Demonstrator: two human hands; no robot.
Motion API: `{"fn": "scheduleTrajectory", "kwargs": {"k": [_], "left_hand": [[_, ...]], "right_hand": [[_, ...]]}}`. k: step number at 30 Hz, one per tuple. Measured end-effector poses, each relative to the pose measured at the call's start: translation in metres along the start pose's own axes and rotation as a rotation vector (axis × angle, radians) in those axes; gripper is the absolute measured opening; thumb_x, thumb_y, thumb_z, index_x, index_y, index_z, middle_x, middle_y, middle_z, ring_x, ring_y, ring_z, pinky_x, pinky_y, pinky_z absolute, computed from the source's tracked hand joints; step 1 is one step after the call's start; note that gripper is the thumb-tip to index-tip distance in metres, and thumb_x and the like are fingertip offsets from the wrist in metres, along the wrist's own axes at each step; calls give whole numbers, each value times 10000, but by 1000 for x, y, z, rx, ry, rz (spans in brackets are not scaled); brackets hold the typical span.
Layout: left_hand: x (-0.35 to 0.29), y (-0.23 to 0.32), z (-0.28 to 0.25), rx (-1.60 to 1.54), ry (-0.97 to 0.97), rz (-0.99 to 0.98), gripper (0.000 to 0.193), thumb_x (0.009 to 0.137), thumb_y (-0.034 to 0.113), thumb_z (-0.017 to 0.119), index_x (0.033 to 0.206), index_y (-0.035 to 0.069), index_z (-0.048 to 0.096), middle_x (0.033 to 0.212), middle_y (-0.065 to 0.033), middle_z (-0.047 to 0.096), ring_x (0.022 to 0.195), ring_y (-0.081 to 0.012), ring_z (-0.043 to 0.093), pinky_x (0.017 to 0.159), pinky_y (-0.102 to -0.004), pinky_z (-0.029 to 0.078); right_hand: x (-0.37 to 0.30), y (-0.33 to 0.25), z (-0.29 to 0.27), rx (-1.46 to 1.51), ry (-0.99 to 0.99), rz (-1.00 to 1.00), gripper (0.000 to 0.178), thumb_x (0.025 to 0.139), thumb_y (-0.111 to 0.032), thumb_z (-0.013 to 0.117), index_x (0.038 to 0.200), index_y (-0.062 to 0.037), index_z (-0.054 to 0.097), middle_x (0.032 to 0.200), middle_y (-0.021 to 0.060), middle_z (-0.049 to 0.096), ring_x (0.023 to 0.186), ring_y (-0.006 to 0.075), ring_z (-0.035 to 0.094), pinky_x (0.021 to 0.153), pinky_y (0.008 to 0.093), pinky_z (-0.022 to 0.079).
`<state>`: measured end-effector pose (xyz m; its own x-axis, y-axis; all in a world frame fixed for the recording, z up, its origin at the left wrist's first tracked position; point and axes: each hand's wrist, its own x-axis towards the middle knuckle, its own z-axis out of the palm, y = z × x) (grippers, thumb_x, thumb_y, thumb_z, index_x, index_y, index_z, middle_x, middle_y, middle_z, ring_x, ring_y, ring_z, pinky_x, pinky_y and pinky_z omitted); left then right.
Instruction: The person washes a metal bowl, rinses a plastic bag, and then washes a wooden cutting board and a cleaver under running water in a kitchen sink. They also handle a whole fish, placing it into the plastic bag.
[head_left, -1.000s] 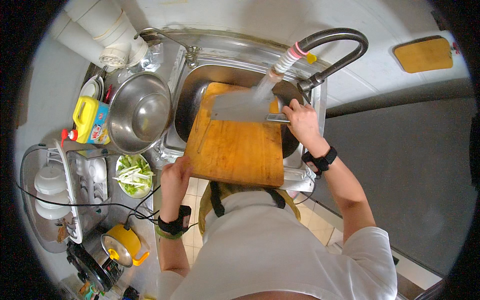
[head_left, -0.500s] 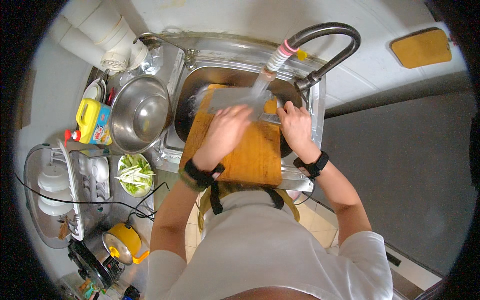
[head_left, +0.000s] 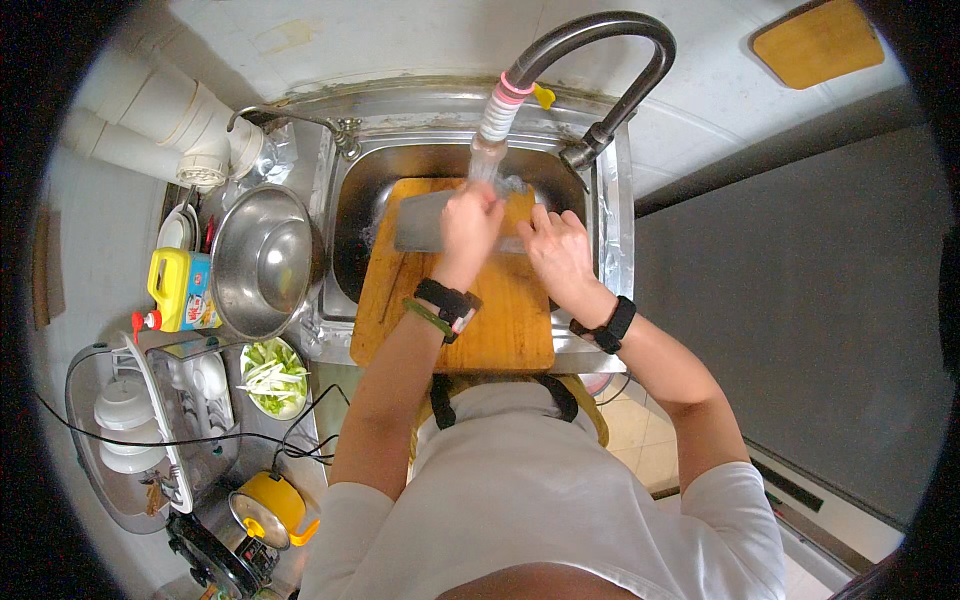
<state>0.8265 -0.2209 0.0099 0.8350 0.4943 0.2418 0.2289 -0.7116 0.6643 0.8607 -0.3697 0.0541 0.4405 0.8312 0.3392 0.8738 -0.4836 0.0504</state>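
Note:
A wooden cutting board (head_left: 490, 320) lies across the sink, its far end over the basin. Above its far part is a cleaver (head_left: 419, 222), its wide grey blade flat and pointing left. My right hand (head_left: 558, 252) is closed around the cleaver's handle, which is mostly hidden by the fingers. My left hand (head_left: 468, 228) is over the right part of the blade, its fingers curled and slightly blurred; whatever they hold is hidden. Water runs from the faucet (head_left: 489, 135) onto the left fingers and the blade.
Left of the sink (head_left: 345, 215) stands a steel bowl (head_left: 262, 262), beside a yellow jug (head_left: 178, 288). Nearer are a plate of cut greens (head_left: 274, 377), a dish rack with bowls (head_left: 128, 425) and a yellow pot (head_left: 270, 503). A black cord (head_left: 210, 438) crosses the counter.
My left hand, spread and blurred over the blade before, has moved right along it and curled its fingers beneath the water. The right hand keeps hold of the cleaver's handle. The whole view has shifted slightly.

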Motion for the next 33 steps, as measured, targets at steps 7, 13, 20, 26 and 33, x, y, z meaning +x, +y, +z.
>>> {"fn": "scheduleTrajectory", "kwargs": {"k": [7, 13, 20, 26, 33], "left_hand": [[-3, -26, -38, -151, 168, 1, 106, 794, 125, 650, 793, 44, 582, 702, -128, 615, 614, -278, 609, 563, -357, 479], [-35, -46, -82, -125, 222, -46, 57, 807, 90, 626, 818, 42, 596, 726, -133, 603, 595, -303, 585, 545, -359, 460], [-68, -61, -69, 34, 16, -32, 17, 798, 67, 573, 815, 66, 575, 768, -172, 597, 694, -388, 582, 598, -454, 460], [-79, -56, -75, 30, -89, -109, 57, 799, 78, 599, 833, 41, 571, 815, -157, 597, 750, -349, 592, 642, -405, 470], [-74, -52, -81, 93, 11, -77, 75, 821, 81, 546, 886, 69, 581, 838, -155, 559, 775, -364, 575, 653, -445, 468]], "right_hand": [[-1, 21, 9, 28, -91, 98, 185, 643, -90, 639, 817, -90, 578, 782, 77, 518, 648, 234, 578, 603, 348, 438], [0, 48, 17, 892, -450, 528, 259, 826, -265, 659, 915, -34, 582, 684, 45, 559, 496, 141, 522, 442, 271, 390], [16, 36, 23, 1726, -679, 1058, 365, 950, -360, 498, 1004, -4, 558, 590, -26, 462, 395, 35, 339, 394, 186, 289], [11, 32, 24, 1965, -726, 1096, 370, 971, -345, 453, 1031, 7, 552, 594, -27, 479, 400, 33, 340, 396, 188, 269], [-10, 41, -1, 1801, -758, 1014, 376, 966, -358, 464, 1038, 1, 550, 593, -32, 467, 383, 16, 329, 364, 166, 263]]}}
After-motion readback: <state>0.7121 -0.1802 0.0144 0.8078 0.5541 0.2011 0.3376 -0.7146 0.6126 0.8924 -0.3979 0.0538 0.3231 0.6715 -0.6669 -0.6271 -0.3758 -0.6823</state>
